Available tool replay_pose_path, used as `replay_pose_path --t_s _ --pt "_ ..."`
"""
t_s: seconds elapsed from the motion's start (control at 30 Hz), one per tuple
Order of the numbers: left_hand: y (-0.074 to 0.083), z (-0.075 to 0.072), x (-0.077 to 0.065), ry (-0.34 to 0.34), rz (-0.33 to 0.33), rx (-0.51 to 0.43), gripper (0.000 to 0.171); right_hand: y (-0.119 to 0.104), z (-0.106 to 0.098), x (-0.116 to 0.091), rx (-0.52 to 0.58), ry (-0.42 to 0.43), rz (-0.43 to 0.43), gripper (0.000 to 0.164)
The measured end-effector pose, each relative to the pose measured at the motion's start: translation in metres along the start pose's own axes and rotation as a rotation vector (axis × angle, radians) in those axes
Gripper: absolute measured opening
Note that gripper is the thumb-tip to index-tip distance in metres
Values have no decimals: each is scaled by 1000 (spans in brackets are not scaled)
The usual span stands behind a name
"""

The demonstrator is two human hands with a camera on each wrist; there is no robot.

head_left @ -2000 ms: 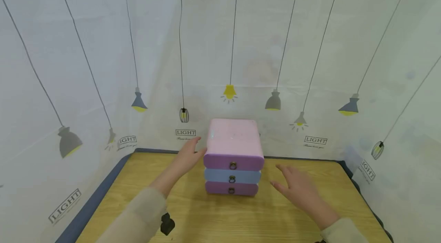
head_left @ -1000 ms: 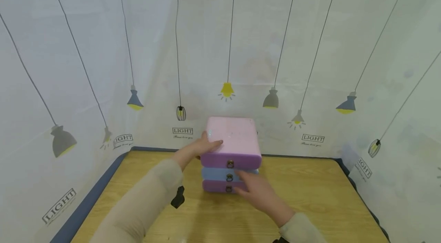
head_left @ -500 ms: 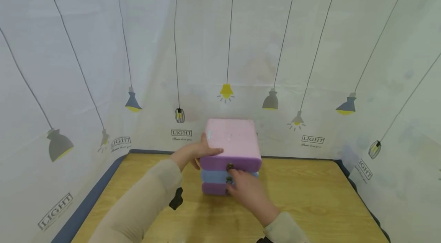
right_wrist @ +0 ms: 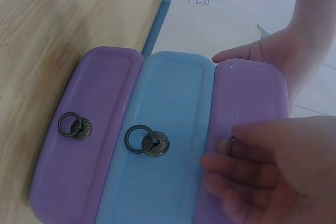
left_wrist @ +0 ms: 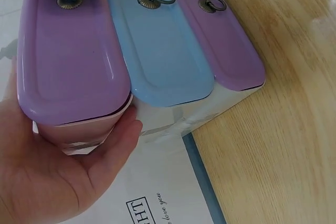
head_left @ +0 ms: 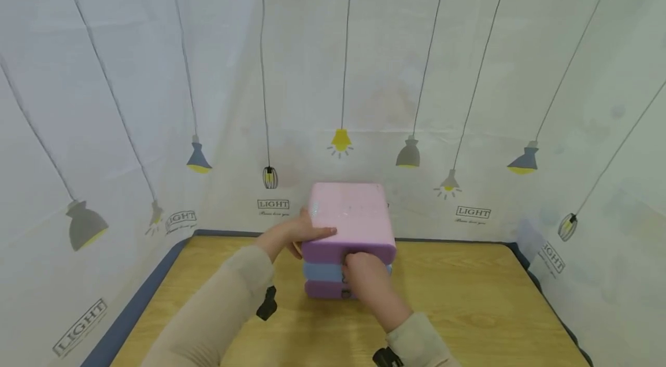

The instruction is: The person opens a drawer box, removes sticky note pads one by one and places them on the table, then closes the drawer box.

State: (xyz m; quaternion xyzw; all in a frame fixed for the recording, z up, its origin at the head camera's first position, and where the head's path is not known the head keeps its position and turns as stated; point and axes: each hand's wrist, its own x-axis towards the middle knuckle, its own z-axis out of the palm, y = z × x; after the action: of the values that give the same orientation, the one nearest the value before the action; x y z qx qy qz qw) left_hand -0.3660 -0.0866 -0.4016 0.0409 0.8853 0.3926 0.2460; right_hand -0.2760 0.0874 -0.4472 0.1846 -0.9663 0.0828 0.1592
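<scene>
At the head view's lower centre, the left hand (head_left: 298,230) gripped the drawer box (head_left: 354,214) (contents hidden). The right hand (head_left: 372,281) pinched the ring (right_wrist: 230,147) on its top drawer (left_wrist: 73,72).

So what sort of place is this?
Perhaps a staged tabletop booth: a wood-grain table, pale lamp-printed sheeting around three sides, and a three-drawer box standing on the table.

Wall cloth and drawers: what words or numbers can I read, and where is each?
"LIGHT": boxed label repeated on the wall cloth; some only partly visible.
"love you": script on the wall cloth, left wrist view; its start unreadable.
Other script: too small or blurred.
Drawers: no readable text.
Numbers: none.
</scene>
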Motion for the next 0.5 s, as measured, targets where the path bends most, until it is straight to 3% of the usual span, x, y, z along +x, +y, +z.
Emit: replay_pose_path --t_s 0.23,0.5 --pt "-4 1 5 21 -4 -74 99 3 -4 -1 71 -31 -8 36" --pt "-9 1 8 41 30 -84 95 8 -2 -3 315 -144 156 45"
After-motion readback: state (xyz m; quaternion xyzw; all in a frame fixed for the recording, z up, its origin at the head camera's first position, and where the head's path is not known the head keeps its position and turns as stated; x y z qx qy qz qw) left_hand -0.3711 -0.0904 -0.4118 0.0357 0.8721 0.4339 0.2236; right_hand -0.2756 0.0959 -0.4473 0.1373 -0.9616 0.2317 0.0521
